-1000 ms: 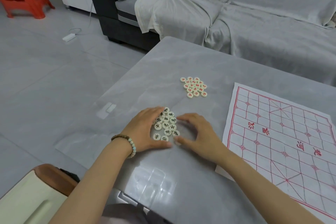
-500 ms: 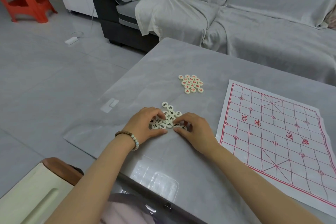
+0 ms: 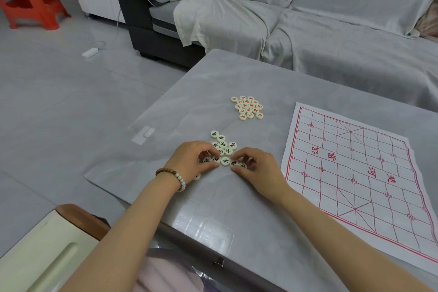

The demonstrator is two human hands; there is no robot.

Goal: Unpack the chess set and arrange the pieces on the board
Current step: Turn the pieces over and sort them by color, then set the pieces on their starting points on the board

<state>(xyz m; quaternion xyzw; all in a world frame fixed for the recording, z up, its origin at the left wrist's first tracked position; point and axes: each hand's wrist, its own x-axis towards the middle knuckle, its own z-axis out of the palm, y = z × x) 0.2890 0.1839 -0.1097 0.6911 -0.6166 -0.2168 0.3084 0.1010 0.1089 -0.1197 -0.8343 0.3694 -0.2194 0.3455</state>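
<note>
**Evidently unpacked and sorted, with nothing yet on the board**

The unpacking looks done. A clear, empty plastic tray [image 3: 208, 230] lies at the six o'clock edge of the grey marble-look table [image 3: 237, 73], and all the pieces I can see are out on the tabletop.

They appear to be sorted by colour. A tight cluster of red-lettered cream discs [image 3: 247, 107] sits alone at about twelve o'clock from the hands. A looser group of black-lettered cream discs [image 3: 224, 147] lies just nearer, face up and mostly touching one another.

The left hand [image 3: 189, 157], wearing a beaded bracelet [image 3: 176, 176], comes in from seven o'clock. Its fingers are curled and its thumb and fingertips close around the discs at the near left of the black group. One stray disc [image 3: 196, 176] peeks out beside that wrist.

The right hand [image 3: 256, 166] comes in from five o'clock. Its thumb and forefinger pinch in around two discs at the near right of the same group. Both hands seem to be tidying or gathering this group rather than lifting a piece.

The white paper board with a red grid [image 3: 355, 173] lies flat at three o'clock, well apart from both groups, and carries no piece at all. I judge that the whole arranging stage remains: every red and black disc still has to be carried over and set on its starting point.
</note>
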